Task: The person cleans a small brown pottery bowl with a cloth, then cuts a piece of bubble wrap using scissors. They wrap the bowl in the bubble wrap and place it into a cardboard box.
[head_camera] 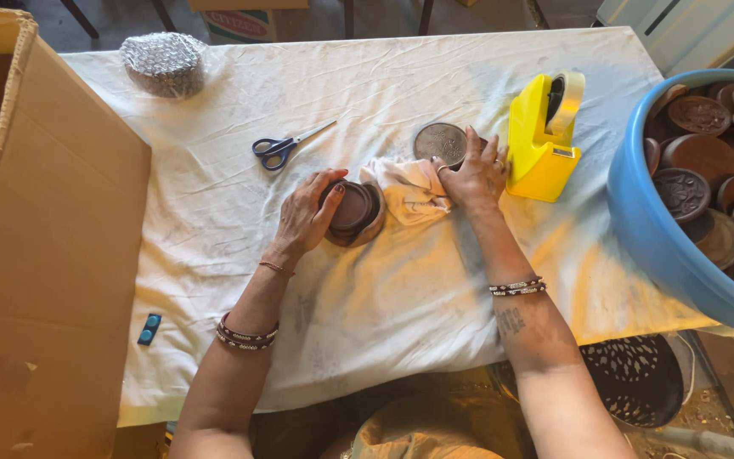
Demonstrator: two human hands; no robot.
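On the white cloth-covered table [214, 221], just left of the crumpled rag [414, 191], the left hand [303, 219] curls half-closed around a stack of brown discs [354, 212]; beyond the rag, the right hand [473, 174] spreads flat, fingertips pressing one patterned disc [439, 140] beside the yellow tape dispenser [541, 136], apparently mid-wipe

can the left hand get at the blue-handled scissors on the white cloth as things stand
Probably yes. The left hand rests on a stack of brown round discs, and only bare white cloth lies between it and the blue-handled scissors.
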